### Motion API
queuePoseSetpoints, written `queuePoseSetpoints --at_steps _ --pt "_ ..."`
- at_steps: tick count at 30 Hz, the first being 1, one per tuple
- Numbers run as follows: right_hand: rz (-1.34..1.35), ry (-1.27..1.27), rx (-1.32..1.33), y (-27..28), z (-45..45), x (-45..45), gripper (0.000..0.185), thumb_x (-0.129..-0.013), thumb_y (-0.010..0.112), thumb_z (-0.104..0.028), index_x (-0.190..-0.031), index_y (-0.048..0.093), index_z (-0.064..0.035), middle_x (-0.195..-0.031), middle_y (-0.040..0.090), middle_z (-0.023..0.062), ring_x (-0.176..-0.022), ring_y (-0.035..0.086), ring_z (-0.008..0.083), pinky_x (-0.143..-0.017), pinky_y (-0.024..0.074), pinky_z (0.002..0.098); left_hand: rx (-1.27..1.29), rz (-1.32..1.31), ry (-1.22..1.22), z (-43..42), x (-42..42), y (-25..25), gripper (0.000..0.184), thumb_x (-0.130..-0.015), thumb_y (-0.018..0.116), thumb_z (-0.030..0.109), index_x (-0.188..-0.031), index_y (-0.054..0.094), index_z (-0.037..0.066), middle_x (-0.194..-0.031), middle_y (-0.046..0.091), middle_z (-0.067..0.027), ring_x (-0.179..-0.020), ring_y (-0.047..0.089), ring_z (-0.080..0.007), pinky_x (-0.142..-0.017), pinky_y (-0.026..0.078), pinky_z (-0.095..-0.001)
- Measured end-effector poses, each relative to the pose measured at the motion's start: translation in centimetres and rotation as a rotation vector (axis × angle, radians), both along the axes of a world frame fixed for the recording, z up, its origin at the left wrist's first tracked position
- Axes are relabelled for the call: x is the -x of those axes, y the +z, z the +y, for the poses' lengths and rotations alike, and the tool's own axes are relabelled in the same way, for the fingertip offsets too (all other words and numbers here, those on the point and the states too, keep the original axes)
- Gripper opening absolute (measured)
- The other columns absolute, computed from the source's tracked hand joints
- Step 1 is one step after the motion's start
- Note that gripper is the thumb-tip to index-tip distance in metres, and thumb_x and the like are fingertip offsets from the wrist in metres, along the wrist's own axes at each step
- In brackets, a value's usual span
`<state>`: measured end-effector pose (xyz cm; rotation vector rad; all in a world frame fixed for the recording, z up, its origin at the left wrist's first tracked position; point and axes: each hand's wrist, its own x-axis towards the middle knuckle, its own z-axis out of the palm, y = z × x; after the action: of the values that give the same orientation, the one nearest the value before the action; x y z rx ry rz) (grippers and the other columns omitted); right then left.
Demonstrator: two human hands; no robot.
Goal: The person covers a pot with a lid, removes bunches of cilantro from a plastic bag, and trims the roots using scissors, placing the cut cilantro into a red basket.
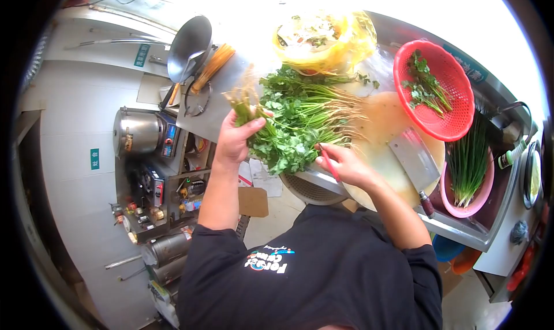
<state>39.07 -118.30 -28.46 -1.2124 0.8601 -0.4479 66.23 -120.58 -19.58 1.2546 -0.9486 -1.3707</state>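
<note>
My left hand (235,135) is closed round the stems of a cilantro bunch (244,107), whose roots point up and away. Between the fingers of my right hand (340,163) is a small red-handled tool (329,163), close to the front edge of the leafy pile. The big pile of cilantro (306,116) lies between and beyond both hands, leaves to the left and pale roots to the right. It reaches the round cutting board (378,119). On the board's right part rests a cleaver (413,158), its dark handle toward me.
A yellow-bagged bin (314,58) stands behind the pile. A red colander (433,122) with some cilantro is at the back right, and a pink basin (459,207) holds green onions in the sink. A wok (189,41) and a steel pot (136,132) are at the left.
</note>
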Motion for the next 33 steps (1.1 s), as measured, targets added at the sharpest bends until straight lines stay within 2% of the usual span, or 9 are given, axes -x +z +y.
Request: queuePoseSetpoints --at_steps 5,9,12,17,23,28,31,32,33 --pt "-0.02 -0.114 0.036 -1.2 0.2 -1.6 0.046 -0.092 0.067 -0.03 -0.124 0.057 0.0016 -0.092 0.063 0.0063 -0.083 0.056 0.0121 -0.077 0.0487 0.0307 0.122 0.149 0.061 -0.1 -1.6 2.6 0.019 -0.088 0.06 -0.001 -0.106 0.06 0.004 -0.108 0.067 -0.017 -0.099 0.065 -0.0242 -0.09 0.054 -0.0382" --pt "-0.05 -0.407 0.037 1.0 -0.5 -1.3 0.043 -0.088 0.071 -0.015 -0.125 0.056 0.0016 -0.088 0.062 0.007 -0.08 0.057 0.012 -0.073 0.0491 0.0291 0.116 0.001 0.068 -1.0 -1.0 2.1 0.019 -0.091 0.057 -0.002 -0.106 0.06 0.008 -0.117 0.065 -0.0204 -0.099 0.066 -0.0249 -0.09 0.054 -0.0379" --pt "-0.032 -0.615 0.525 2.6 -2.5 -1.7 0.048 -0.084 0.074 -0.012 -0.126 0.055 0.0 -0.096 0.06 0.0108 -0.079 0.059 0.0172 -0.073 0.0496 0.0302 0.105 0.043 -0.036 -1.6 0.6 1.3 0.017 -0.092 0.057 -0.002 -0.106 0.059 0.008 -0.117 0.064 -0.0228 -0.1 0.066 -0.0258 -0.089 0.054 -0.0378" --pt "-0.036 -0.473 0.628 5.5 -5.0 -3.4 0.055 -0.084 0.074 -0.014 -0.132 0.051 -0.0004 -0.101 0.062 0.0108 -0.087 0.062 0.0169 -0.081 0.0502 0.0304 0.001 0.281 -0.122 -2.3 3.3 1.0 0.017 -0.093 0.054 -0.004 -0.106 0.056 0.007 -0.114 0.065 -0.0232 -0.102 0.066 -0.0276 -0.087 0.056 -0.0398" --pt "-0.265 -0.47 0.158 3.5 -4.0 -5.3 0.052 -0.085 0.072 -0.012 -0.131 0.051 0.002 -0.097 0.064 0.0075 -0.089 0.061 0.0134 -0.082 0.0497 0.0287 -0.079 0.43 -0.129 -2.8 4.1 0.8 0.016 -0.094 0.055 0.0 -0.11 0.056 0.003 -0.115 0.065 -0.0222 -0.101 0.066 -0.0287 -0.089 0.056 -0.0413" --pt "-0.156 -0.53 0.251 2.9 -4.3 -6.0 0.05 -0.085 0.072 -0.011 -0.129 0.052 0.0022 -0.097 0.064 0.0101 -0.089 0.062 0.017 -0.083 0.0499 0.0305 -0.057 0.121 -0.127 -2.6 4.1 -1.0 0.032 -0.088 0.067 0.001 -0.118 0.057 -0.001 -0.106 0.069 -0.0135 -0.097 0.067 -0.0216 -0.087 0.055 -0.0367" --pt "-0.066 -0.633 0.488 3.1 -5.4 -5.1 0.054 -0.083 0.073 -0.009 -0.131 0.051 -0.0009 -0.104 0.063 0.0136 -0.09 0.063 0.0203 -0.084 0.0509 0.0329 -0.044 0.094 -0.102 -2.6 4.8 0.4 0.033 -0.088 0.068 0.002 -0.119 0.057 0.0 -0.103 0.07 -0.0128 -0.093 0.067 -0.0198 -0.084 0.055 -0.0339" --pt "-0.047 -0.633 0.577 4.3 -5.9 -4.6 0.054 -0.085 0.07 -0.005 -0.134 0.048 -0.0024 -0.1 0.061 0.0055 -0.086 0.059 0.0119 -0.078 0.0501 0.0275 -0.042 0.096 -0.098 -2.7 4.8 0.8 0.033 -0.088 0.068 0.002 -0.119 0.057 0.0 -0.103 0.07 -0.0128 -0.093 0.067 -0.0198 -0.084 0.055 -0.0339" --pt "-0.047 -0.632 0.578 4.7 -6.4 -4.5 0.054 -0.085 0.07 -0.005 -0.134 0.048 -0.0024 -0.1 0.061 0.0055 -0.086 0.059 0.0119 -0.078 0.0501 0.0275 -0.087 0.119 -0.1 -3.0 4.7 1.2 0.031 -0.088 0.067 0.0 -0.118 0.057 -0.001 -0.103 0.07 -0.0129 -0.093 0.067 -0.0192 -0.083 0.056 -0.0324"
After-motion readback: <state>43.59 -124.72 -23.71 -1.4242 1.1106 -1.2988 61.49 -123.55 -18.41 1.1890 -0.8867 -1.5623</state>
